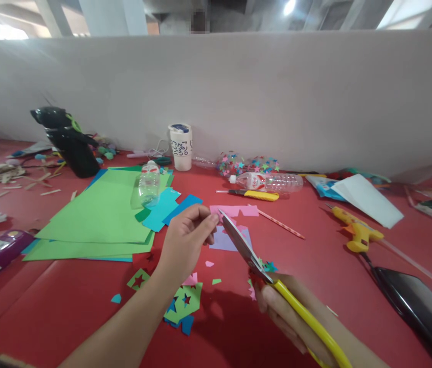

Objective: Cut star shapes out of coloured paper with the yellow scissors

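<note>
My left hand [187, 237] is in the middle, its thumb and fingers pinched on a small pink paper piece [221, 217], mostly hidden by the fingertips. Yellow-handled scissors [241, 244] are gripped in my right hand [282, 309], with the blades pointing up and left and their tips at the pink piece. Behind them a pink paper strip [248, 210] with a notched edge lies flat, and a lilac paper [223, 241] sits just below it. Near my right hand are small cut-out stars [270, 266]. Star-punched green scraps [190, 301] lie by my left forearm.
Green sheets [96, 204] cover the left, with a small bottle [149, 184] on them. A black flask [70, 145], a white cup [182, 148], a lying plastic bottle [273, 182] and a yellow cutter [259, 195] stand or lie behind. At right is a yellow glue gun [359, 230].
</note>
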A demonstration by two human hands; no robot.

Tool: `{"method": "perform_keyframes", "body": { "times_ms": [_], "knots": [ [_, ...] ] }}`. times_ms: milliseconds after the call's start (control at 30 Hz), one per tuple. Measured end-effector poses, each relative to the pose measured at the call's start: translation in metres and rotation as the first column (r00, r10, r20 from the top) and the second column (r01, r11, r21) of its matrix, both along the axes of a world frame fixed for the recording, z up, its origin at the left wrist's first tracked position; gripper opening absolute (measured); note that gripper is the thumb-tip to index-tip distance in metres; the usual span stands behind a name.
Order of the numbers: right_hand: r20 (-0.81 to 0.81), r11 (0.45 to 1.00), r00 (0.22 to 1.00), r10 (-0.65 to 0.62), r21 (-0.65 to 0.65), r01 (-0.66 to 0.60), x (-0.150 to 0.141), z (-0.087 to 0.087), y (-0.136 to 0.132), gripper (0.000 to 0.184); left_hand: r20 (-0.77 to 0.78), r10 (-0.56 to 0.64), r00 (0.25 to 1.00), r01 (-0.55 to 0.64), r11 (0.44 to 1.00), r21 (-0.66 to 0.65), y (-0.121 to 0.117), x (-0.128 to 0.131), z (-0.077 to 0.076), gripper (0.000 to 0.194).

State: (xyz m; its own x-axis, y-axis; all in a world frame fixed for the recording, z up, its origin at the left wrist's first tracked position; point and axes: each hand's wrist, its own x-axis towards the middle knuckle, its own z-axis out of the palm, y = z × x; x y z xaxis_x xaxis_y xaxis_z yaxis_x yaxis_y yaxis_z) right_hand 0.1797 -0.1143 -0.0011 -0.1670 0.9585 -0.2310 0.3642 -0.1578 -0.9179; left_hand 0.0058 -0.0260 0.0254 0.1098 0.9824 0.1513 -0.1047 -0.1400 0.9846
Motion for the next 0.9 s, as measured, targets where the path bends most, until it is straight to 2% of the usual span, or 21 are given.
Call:
{"method": "perform_keyframes", "body": {
  "times_ms": [200,433,767,900],
  "knots": [
    [-0.044,0.997,0.996,0.073,0.002,-0.073,0.006,-0.002,0.005,0.054,0.016,0.006,1.000,-0.006,1.000,-0.003,0.002,-0.001,-0.002,0.016],
    [-0.002,0.998,1.000,-0.028,-0.053,0.028,-0.002,-0.003,-0.002,0.043,-0.001,0.025,1.000,-0.025,1.000,-0.009,-0.001,0.002,-0.002,0.019],
    [-0.003,0.997,1.000,-0.028,-0.070,0.028,-0.004,-0.005,-0.002,0.035,0.032,0.014,0.999,-0.012,0.999,-0.035,-0.001,0.005,-0.003,0.022],
    [0.000,1.000,1.000,-0.015,-0.022,0.015,-0.001,-0.007,-0.002,0.040,0.038,-0.015,0.999,0.017,0.999,-0.036,0.000,0.004,-0.004,0.021]
  ]
}}
